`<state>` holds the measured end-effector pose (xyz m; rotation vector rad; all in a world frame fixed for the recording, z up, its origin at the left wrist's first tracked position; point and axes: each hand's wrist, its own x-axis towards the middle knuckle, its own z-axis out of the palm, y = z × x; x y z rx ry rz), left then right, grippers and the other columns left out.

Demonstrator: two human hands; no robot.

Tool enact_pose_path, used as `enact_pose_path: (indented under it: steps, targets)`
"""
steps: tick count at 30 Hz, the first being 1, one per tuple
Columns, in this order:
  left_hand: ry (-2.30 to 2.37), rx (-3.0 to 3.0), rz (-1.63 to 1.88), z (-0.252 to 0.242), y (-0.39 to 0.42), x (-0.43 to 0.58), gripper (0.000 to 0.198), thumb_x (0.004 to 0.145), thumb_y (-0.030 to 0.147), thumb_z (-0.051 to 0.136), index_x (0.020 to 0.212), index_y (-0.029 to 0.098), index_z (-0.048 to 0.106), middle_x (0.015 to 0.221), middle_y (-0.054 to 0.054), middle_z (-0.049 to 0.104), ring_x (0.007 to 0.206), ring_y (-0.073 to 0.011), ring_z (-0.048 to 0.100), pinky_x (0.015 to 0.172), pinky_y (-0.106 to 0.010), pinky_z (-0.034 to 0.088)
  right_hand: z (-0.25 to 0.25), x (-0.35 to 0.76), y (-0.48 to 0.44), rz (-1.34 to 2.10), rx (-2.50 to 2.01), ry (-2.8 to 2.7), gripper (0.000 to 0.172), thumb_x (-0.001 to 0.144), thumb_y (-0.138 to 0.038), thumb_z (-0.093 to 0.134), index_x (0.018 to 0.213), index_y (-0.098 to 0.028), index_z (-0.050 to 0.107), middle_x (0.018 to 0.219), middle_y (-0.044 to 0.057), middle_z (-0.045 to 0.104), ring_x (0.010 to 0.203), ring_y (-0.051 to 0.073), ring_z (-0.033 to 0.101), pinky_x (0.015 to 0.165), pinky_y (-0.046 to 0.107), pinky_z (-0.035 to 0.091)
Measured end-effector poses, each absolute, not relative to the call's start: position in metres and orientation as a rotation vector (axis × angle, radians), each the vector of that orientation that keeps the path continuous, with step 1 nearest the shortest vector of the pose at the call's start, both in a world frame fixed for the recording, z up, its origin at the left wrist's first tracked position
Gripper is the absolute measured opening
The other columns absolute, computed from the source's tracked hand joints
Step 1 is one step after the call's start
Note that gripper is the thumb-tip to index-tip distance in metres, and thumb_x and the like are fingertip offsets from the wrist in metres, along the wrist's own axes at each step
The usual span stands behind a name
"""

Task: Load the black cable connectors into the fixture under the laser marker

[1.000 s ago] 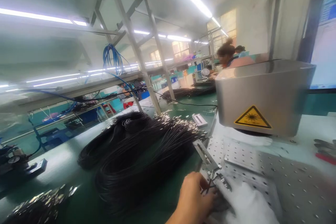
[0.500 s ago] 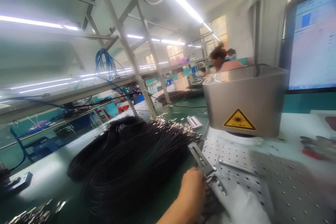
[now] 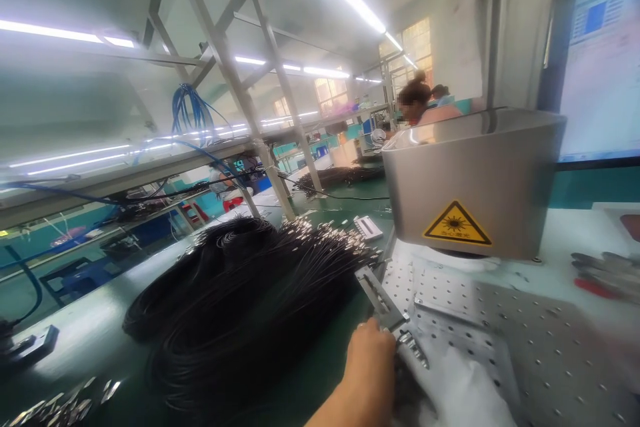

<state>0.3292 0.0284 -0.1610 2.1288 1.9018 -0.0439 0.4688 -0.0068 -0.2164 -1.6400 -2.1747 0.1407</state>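
At the six o'clock edge of the head view, the left hand [image 3: 367,363] rests curled over black cable ends [image 3: 407,383], fingers hidden, so its grip cannot be told. The right hand [image 3: 460,390], in a white glove, lies just beside it, its closure equally unclear. The step appears to be seating metal connectors [image 3: 413,347] against the slim metal fixture [image 3: 380,297], whose long axis points toward eleven o'clock; next comes careful alignment. Coiled black cables [image 3: 250,307] fill nine o'clock on the green tabletop [image 3: 100,333]; the laser marker [image 3: 473,183] sits at one o'clock.
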Motion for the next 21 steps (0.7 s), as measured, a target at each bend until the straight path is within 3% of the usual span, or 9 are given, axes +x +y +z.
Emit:
enact_pose_path:
  steps: [5,9,13,17,21]
  targets:
    - [1.881,2.187,-0.288,-0.15,0.028,0.337,0.031,0.067,0.004,0.056,0.094,0.01,0.071,0.106,-0.019,0.065,0.093,-0.0281,0.061,0.072,-0.032,0.043,-0.228,0.471,-0.003,0.191,-1.622,-2.184,0.06,0.06,-0.018,0.061,0.117,-0.033,0.069,0.13,0.005,0.061,0.089,0.03,0.062,0.075,0.039,0.051]
    - [1.84,2.159,-0.095,-0.16,0.033,0.331,0.022,0.069,0.007,0.059,0.086,0.013,0.071,0.098,-0.013,0.067,0.083,-0.0233,0.06,0.075,-0.032,0.046,-0.228,0.474,-0.001,0.213,-1.568,-2.205,0.056,0.065,-0.022,0.061,0.119,-0.033,0.069,0.13,0.004,0.061,0.09,0.03,0.063,0.082,0.042,0.051]
    - [1.782,2.138,0.182,-0.17,0.034,0.321,0.025,0.076,0.008,0.049,0.083,0.019,0.072,0.086,-0.006,0.067,0.078,-0.0182,0.058,0.076,-0.031,0.047,-0.223,0.474,-0.001,0.203,-1.558,-2.212,0.054,0.068,-0.029,0.063,0.121,-0.036,0.068,0.131,0.001,0.061,0.097,0.032,0.062,0.077,0.041,0.051]
    - [1.743,2.063,0.262,-0.172,0.035,0.317,0.021,0.073,0.009,0.052,0.076,0.016,0.072,0.084,-0.006,0.069,0.081,-0.0186,0.06,0.076,-0.029,0.046,-0.225,0.473,0.001,0.127,-1.544,-2.217,0.055,0.064,-0.034,0.067,0.119,-0.037,0.069,0.127,0.003,0.063,0.106,0.037,0.06,0.072,0.041,0.052]
    - [1.804,2.029,0.208,-0.174,0.036,0.32,0.02,0.069,0.007,0.054,0.074,0.014,0.072,0.085,-0.007,0.07,0.08,-0.0186,0.06,0.075,-0.028,0.046,-0.231,0.473,0.003,0.099,-1.626,-2.29,0.06,0.064,-0.035,0.063,0.124,-0.035,0.067,0.105,0.01,0.069,0.075,0.033,0.064,0.063,0.042,0.052]
